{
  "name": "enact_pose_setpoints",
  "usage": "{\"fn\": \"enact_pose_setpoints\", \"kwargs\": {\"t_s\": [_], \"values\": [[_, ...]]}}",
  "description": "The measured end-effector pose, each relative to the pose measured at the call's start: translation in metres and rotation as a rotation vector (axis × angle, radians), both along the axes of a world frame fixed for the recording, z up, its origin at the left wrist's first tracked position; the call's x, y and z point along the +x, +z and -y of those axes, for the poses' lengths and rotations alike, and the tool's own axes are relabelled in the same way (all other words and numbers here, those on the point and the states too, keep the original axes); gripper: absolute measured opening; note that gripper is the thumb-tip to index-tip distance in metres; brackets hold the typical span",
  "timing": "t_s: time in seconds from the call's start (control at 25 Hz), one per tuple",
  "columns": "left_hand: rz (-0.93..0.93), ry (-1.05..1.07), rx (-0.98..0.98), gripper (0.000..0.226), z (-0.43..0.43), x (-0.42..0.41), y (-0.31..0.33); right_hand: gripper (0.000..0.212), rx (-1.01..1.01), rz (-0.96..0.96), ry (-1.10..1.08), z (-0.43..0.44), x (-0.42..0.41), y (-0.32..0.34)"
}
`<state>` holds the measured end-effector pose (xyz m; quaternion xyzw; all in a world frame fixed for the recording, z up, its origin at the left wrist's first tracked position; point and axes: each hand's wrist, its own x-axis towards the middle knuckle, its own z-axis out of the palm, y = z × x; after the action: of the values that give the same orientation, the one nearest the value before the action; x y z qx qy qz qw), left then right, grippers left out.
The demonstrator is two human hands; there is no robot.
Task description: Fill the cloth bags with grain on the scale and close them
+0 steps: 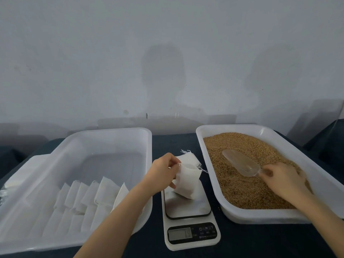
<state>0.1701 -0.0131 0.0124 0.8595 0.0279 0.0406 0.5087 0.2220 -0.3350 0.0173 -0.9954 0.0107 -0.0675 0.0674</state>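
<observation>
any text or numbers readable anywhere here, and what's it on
"M": middle button on the scale panel.
"T": right button on the same panel, faint.
Power symbol, no word: left button.
Small print under the buttons: too blurred to read.
Display: no legible digits.
Cloth bag and scoop: no text visible.

head-worn view looks forward and down, close over the table point(186, 252).
</observation>
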Motion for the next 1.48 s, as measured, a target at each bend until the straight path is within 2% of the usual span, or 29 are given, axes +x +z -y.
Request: {"fn": "enact_pose_setpoints", "kwargs": {"t_s": [0.08,0.16,0.24,0.32,0.44,0.52,0.64,0.8,0.96,1.12,1.32,1.48], "values": [[0.037,-0.005,0.047,0.019,0.000,-0.001,-0.001,0.037,-0.012,0.105,0.014,-0.014,-0.006,0.003],[0.075,-0.012,0.113,0.021,-0.001,-0.002,-0.001,0.038,0.136,0.168,0.176,-0.044,-0.019,0.009],[0.109,-0.017,0.164,0.024,-0.002,-0.002,-0.002,0.040,0.278,0.107,0.394,-0.082,-0.033,0.013],[0.130,-0.013,0.177,0.025,-0.002,-0.004,-0.001,0.041,0.286,0.042,0.494,-0.117,-0.038,0.008],[0.153,-0.002,0.195,0.024,-0.002,-0.008,0.000,0.020,0.292,0.077,0.446,-0.142,-0.035,0.001],[0.176,0.009,0.190,0.024,-0.005,-0.009,0.005,0.009,0.468,0.137,0.437,-0.141,-0.032,-0.002],[0.193,-0.017,0.195,0.025,-0.009,-0.011,0.013,0.011,0.661,0.151,0.498,-0.135,-0.029,-0.003],[0.154,-0.021,0.159,0.022,-0.008,-0.011,0.019,0.010,0.594,0.139,0.567,-0.139,-0.026,0.003],[0.122,-0.058,0.283,0.016,-0.011,-0.014,0.012,0.009,0.553,0.215,0.609,-0.133,-0.023,0.002],[0.090,-0.072,0.335,0.017,-0.014,-0.016,0.005,0.008,0.554,0.189,0.604,-0.134,-0.025,-0.009],[0.117,-0.035,0.264,0.015,-0.016,-0.014,0.004,0.005,0.568,0.189,0.582,-0.133,-0.024,-0.015],[0.131,0.044,0.097,0.021,-0.015,-0.013,0.006,0.007,0.570,0.174,0.551,-0.132,-0.024,-0.017]]}}
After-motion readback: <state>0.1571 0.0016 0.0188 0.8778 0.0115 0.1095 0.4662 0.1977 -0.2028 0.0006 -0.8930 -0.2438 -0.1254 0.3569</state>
